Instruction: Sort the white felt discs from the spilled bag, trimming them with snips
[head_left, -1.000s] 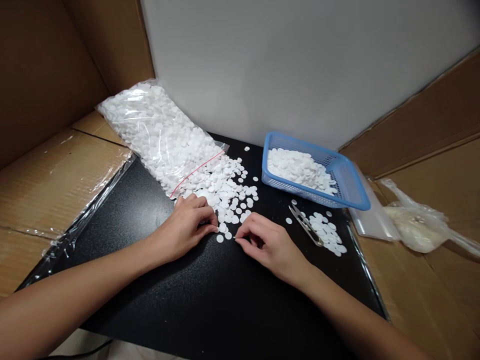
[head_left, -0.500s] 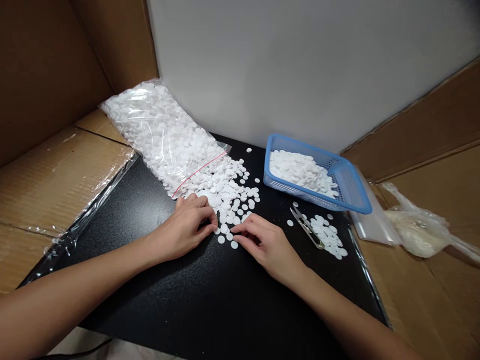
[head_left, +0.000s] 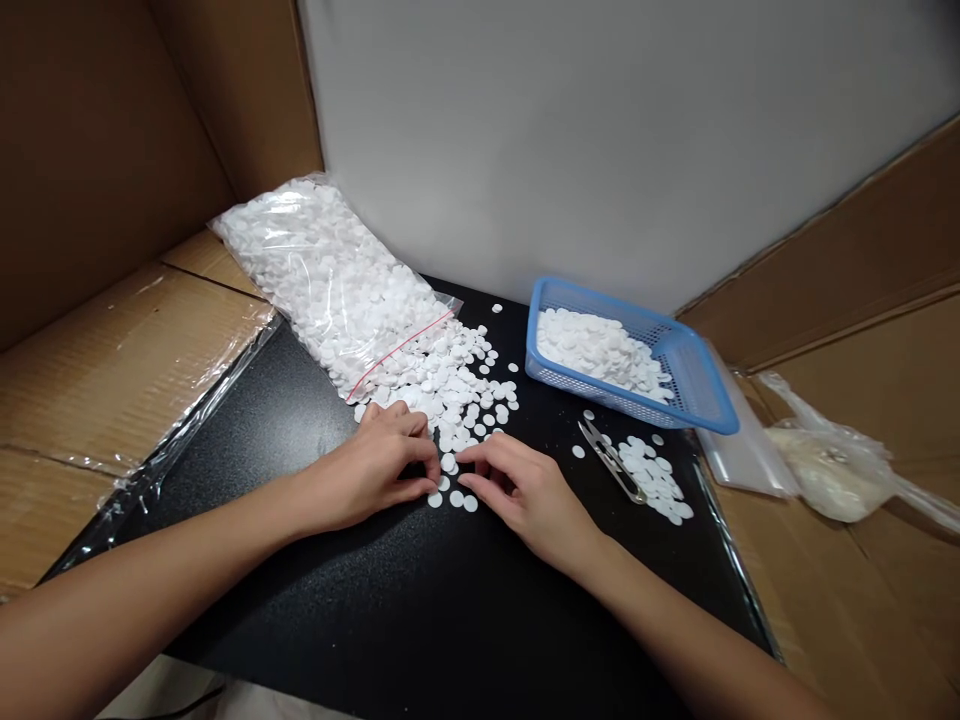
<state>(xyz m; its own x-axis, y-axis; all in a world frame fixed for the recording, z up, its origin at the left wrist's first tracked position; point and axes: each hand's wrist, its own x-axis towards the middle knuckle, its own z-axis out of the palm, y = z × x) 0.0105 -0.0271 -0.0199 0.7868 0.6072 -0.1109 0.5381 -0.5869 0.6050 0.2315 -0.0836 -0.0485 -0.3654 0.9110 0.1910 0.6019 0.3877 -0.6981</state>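
Small white discs (head_left: 451,395) spill in a heap from the mouth of a clear zip bag (head_left: 330,270), which is full of the same discs and has a red line near its opening. At the front edge of the heap, my left hand (head_left: 386,460) has thumb and forefinger pinched close together beside a few loose discs (head_left: 457,499); whatever lies between the tips is hidden. Facing it from the right, my right hand (head_left: 529,490) rests low over the table with thumb and forefinger slightly apart, the tips next to the same discs. No disc shows between them.
A blue plastic basket (head_left: 637,400) partly filled with white discs stands at the back right. Metal thread snips (head_left: 611,462) lie beside a smaller disc pile (head_left: 652,478). Further right are a clear plastic sheet (head_left: 742,465) and a knotted plastic bag (head_left: 832,470) on cardboard.
Both hands have shifted slightly at the heap's front edge. Several loose discs between the fingertips now lie differently, a little nearer to me. The view has tilted slightly.
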